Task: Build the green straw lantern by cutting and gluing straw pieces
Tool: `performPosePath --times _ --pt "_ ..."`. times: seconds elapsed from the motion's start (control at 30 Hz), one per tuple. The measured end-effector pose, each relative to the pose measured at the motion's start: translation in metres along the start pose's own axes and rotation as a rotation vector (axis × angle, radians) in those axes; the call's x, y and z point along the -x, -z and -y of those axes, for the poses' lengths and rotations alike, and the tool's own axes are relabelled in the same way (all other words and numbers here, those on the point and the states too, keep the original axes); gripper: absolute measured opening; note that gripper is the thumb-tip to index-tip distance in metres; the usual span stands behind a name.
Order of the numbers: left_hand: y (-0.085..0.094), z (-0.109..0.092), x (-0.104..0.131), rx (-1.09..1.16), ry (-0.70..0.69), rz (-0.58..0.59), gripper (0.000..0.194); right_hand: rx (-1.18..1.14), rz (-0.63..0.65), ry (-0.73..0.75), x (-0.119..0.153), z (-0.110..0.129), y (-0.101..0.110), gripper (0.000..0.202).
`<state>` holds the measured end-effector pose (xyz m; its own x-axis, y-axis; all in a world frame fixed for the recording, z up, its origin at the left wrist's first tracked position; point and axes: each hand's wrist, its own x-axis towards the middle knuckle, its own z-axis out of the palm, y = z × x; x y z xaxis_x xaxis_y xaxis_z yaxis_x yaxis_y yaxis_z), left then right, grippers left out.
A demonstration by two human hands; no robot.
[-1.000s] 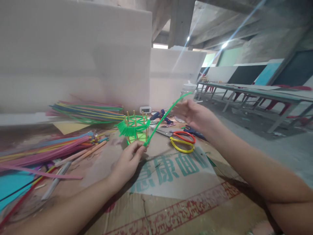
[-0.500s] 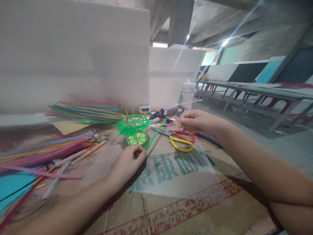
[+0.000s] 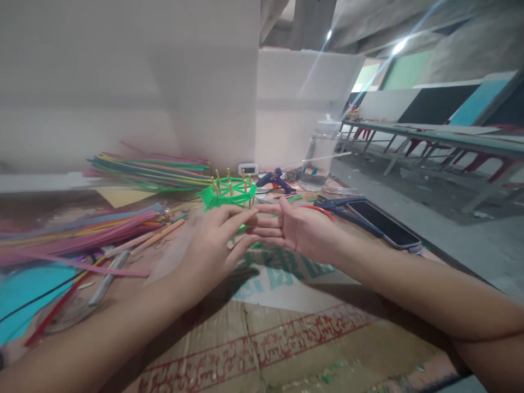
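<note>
My left hand (image 3: 223, 234) is in front of the green model (image 3: 229, 189), which has upright wooden sticks and a fringed green rim. Its fingers are bent and touch or overlap the fingertips of my right hand (image 3: 295, 226). What the left fingers hold, if anything, is hidden. The right hand reaches in from the right with its fingers stretched out toward the left hand. Bits of green show between and below the fingers. Behind the right hand, most of the scissors is hidden; part of a red handle (image 3: 323, 210) shows.
Colored strips (image 3: 155, 173) lie in bundles at the left. A blue glue gun (image 3: 276, 180), a small white timer (image 3: 248, 169) and a clear bottle (image 3: 317, 158) stand behind the hands. Blue-handled pliers (image 3: 347, 212) and a phone (image 3: 385, 224) lie at the right.
My right hand has moved left and down to meet my left hand, its fingers now extended. The long green strip between the hands no longer shows. The view has shifted, bringing the phone into sight.
</note>
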<state>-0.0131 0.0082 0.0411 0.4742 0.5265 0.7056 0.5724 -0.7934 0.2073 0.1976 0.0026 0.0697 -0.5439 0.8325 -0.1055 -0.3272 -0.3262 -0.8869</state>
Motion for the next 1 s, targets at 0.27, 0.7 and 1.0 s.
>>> performPosePath --times 0.27,0.7,1.0 --pt "-0.004 0.000 0.003 0.015 -0.213 -0.028 0.013 -0.093 0.137 -0.011 0.005 -0.023 -0.015 0.052" --pt "0.007 0.014 -0.003 -0.037 -0.215 -0.126 0.011 -0.034 0.253 -0.045 0.010 -0.021 -0.010 0.069" --pt "0.017 0.013 0.000 -0.254 -0.424 -0.015 0.017 -0.037 0.285 -0.098 0.012 -0.018 -0.010 0.071"
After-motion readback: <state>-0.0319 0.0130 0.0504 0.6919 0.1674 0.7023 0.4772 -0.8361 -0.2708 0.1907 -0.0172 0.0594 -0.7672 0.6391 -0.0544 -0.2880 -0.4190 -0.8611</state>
